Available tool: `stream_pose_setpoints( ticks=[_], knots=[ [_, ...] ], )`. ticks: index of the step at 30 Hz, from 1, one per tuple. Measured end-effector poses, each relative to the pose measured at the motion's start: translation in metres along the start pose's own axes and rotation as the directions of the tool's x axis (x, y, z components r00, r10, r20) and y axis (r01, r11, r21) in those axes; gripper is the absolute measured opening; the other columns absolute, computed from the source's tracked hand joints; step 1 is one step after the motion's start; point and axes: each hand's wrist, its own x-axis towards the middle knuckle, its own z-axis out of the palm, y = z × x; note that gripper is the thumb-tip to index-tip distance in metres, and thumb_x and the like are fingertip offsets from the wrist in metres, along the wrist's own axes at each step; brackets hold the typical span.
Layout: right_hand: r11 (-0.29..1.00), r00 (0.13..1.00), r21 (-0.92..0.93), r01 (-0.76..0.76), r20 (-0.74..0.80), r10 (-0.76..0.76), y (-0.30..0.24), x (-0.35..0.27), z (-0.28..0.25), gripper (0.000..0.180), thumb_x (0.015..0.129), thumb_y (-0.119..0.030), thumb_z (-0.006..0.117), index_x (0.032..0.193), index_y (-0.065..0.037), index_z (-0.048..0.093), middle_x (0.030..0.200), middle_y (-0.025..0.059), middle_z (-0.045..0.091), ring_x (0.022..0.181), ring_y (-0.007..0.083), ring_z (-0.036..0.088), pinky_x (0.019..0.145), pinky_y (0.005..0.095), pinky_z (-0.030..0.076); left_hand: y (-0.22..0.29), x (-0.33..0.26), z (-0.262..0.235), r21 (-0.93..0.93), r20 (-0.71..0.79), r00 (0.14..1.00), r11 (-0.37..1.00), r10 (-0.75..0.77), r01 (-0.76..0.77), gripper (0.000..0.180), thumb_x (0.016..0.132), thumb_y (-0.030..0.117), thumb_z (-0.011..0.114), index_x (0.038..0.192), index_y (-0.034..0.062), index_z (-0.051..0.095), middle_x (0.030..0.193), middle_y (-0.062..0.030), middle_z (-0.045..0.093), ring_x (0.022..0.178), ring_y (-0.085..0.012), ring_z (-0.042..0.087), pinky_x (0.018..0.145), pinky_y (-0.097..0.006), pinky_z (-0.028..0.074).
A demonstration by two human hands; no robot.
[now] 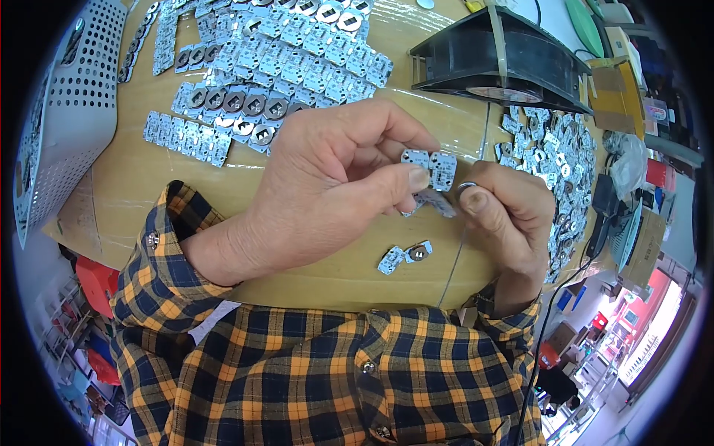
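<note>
Head camera first: what sits at the middle of the work?

"A small circuit board piece (444, 172), pale blue and silver, raised above the table (327, 281). The left hand (327, 163) pinches it between thumb and fingers."

And the other hand?

"The right hand (517, 208) is just beside it, fingers curled, thumb tip and forefinger pinched on a small curved grey piece (466, 185). Too little of that shows for me to tell what it is."

Anything just under the held piece?

"Another bit of board (437, 202), blurred and partly hidden by the left fingers. I can't tell whether the two are joined."

What lies around the hands?

"Nearer the body, a pair of little boards (404, 256) lies on the tabletop, one bearing a dark round part. Beyond the left hand, board panels (297, 59) spread in overlapping rows, some with round metal parts. To the right is a heap of loose boards (569, 160)."

And farther out?

"A black housing (547, 63) with a strip of tape across it stands behind that heap. At the far left is a white perforated basket (85, 97)."
</note>
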Motion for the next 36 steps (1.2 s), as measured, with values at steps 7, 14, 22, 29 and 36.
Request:
stream_pose_setpoints(
  ticks=[7, 14, 22, 29, 36],
  knots=[
    [0.994, 0.994, 0.058, 0.092, -0.068, -0.088, 0.006, 0.001, 0.008, 0.018, 0.089, -0.010, 0.063, 0.078, 0.004, 0.062, 0.063, 0.0072, 0.056, 0.055, 0.0181, 0.054, 0.051, 0.0304, 0.040, -0.004, -0.002, 0.003, -0.016, 0.079, 0.994, 0.997, 0.072, -0.071, 0.017, 0.091, 0.000, 0.063, 0.107, -0.0046, 0.063, 0.085, -0.0064, 0.069, 0.074, -0.0058, 0.065, 0.064, -0.017, 0.052],
    [0.779, 0.967, 0.581, -0.236, 0.065, 0.245, 0.000, -0.007, 0.016, 0.031, 0.100, -0.022, 0.050, 0.079, 0.000, 0.058, 0.056, 0.0017, 0.053, 0.043, 0.0074, 0.044, 0.041, 0.0216, 0.032, 0.001, 0.001, -0.003, -0.289, 0.150, 0.985, 0.949, -0.089, 0.130, 0.017, 0.090, 0.001, 0.064, 0.106, -0.0042, 0.063, 0.082, -0.0094, 0.069, 0.070, -0.0106, 0.068, 0.056, -0.020, 0.053],
    [0.393, 0.935, 0.887, -0.241, 0.105, 0.338, -0.002, 0.002, 0.030, 0.033, 0.102, -0.023, 0.046, 0.076, -0.003, 0.050, 0.057, 0.0016, 0.049, 0.041, 0.0039, 0.037, 0.037, 0.0199, 0.027, -0.010, 0.005, 0.001, -0.490, 0.160, 0.976, 0.846, -0.149, 0.210, 0.018, 0.094, 0.005, 0.060, 0.110, -0.0039, 0.062, 0.081, -0.0125, 0.070, 0.069, -0.0153, 0.070, 0.057, -0.024, 0.057],
    [0.768, 0.949, 0.607, -0.203, -0.073, 0.308, 0.003, 0.001, 0.031, 0.032, 0.101, -0.025, 0.046, 0.077, -0.005, 0.047, 0.052, 0.0002, 0.043, 0.038, 0.0041, 0.032, 0.037, 0.0205, 0.026, -0.006, -0.002, 0.009, -0.160, -0.001, 0.995, 0.983, 0.095, -0.094, 0.018, 0.092, -0.004, 0.057, 0.110, -0.0061, 0.059, 0.094, -0.0121, 0.066, 0.079, -0.0140, 0.068, 0.068, -0.025, 0.058],
    [0.840, 0.945, 0.497, -0.216, -0.110, 0.308, 0.000, 0.000, 0.030, 0.031, 0.099, -0.022, 0.050, 0.074, -0.004, 0.048, 0.052, -0.0017, 0.043, 0.040, 0.0034, 0.034, 0.040, 0.0205, 0.027, -0.012, -0.002, 0.006, 0.114, 0.023, 0.969, 0.962, 0.247, -0.248, 0.020, 0.090, -0.010, 0.054, 0.110, -0.0066, 0.057, 0.100, -0.0098, 0.060, 0.085, -0.0128, 0.067, 0.071, -0.024, 0.058]
  ],
)
